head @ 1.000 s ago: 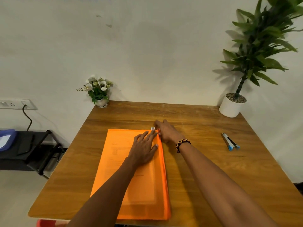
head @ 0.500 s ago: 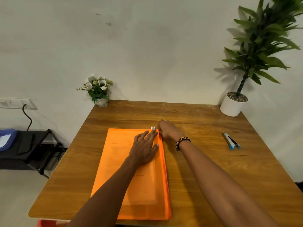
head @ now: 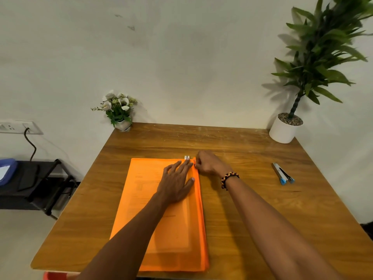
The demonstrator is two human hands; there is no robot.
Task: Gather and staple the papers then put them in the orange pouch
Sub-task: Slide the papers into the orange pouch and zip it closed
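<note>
The orange pouch [head: 145,199] lies flat on the wooden table [head: 252,209], its long zipper edge on the right. Printed papers [head: 173,229] show faintly through its translucent face. My left hand [head: 177,182] rests flat on the pouch near its far right corner, fingers straight. My right hand [head: 207,162] sits at that far corner with fingers curled, pinching the zipper pull at the edge. A small white tag [head: 187,157] pokes out at the pouch's far edge. The blue and grey stapler [head: 282,173] lies on the table to the right, apart from both hands.
A small pot of white flowers [head: 119,112] stands at the table's far left corner. A tall green plant in a white pot [head: 285,129] stands at the far right corner. A black rack [head: 40,184] is on the floor to the left.
My right hand has stayed at the pouch's far right corner with only a slight shift. The left hand has not moved on the pouch.
</note>
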